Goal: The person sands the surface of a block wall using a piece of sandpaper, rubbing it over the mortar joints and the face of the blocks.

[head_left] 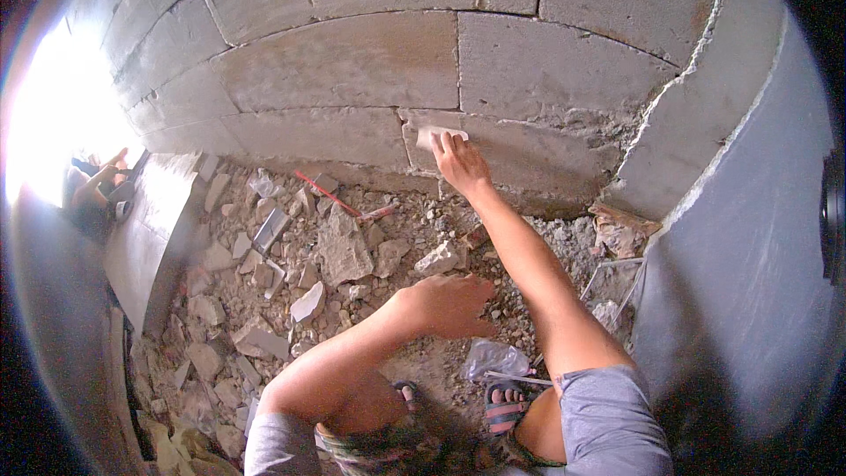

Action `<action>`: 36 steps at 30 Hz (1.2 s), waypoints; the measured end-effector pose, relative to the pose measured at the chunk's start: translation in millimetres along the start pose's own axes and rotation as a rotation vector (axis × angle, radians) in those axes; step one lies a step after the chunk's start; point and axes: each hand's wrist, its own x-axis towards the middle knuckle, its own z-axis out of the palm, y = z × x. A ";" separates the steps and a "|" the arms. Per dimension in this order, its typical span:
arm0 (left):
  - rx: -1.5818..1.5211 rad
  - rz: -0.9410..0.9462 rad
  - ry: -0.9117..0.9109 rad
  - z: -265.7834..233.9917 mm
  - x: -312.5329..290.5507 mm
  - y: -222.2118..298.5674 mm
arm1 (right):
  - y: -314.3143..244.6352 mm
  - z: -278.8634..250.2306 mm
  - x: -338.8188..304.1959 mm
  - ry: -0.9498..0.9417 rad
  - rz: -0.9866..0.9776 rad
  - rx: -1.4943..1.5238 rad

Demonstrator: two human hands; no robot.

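Note:
My right hand [460, 163] reaches out to the block wall [335, 75], its fingers closed on a small pale flat piece [429, 137]. The piece lies against the wall's lowest course, just right of an upright joint; its exact kind does not show. Bent across in front of my knees is my left hand [449, 304], above the rubble and near a whitish stone chunk [438, 258]. Motion smears its fingers, so I cannot tell whether they hold anything.
Broken rubble [344, 247] covers the ground along the wall. A crumpled clear plastic bag [495, 359] lies by my sandalled foot [505, 405]. A leaning pale board [150, 238] stands left, a smooth grey wall [749, 300] right. Another person's arm [95, 183] shows at far left.

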 end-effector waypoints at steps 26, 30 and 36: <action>-0.030 -0.029 -0.178 1.5 0.3 -0.9 | -25.5 25.7 27.7 0.094 -0.010 0.049; -0.019 -0.037 -0.208 -0.9 2.5 -0.2 | -31.5 39.1 20.6 -0.038 0.059 0.060; -0.035 -0.023 -0.193 2.3 4.1 -5.6 | -29.5 43.5 29.2 0.136 0.041 0.042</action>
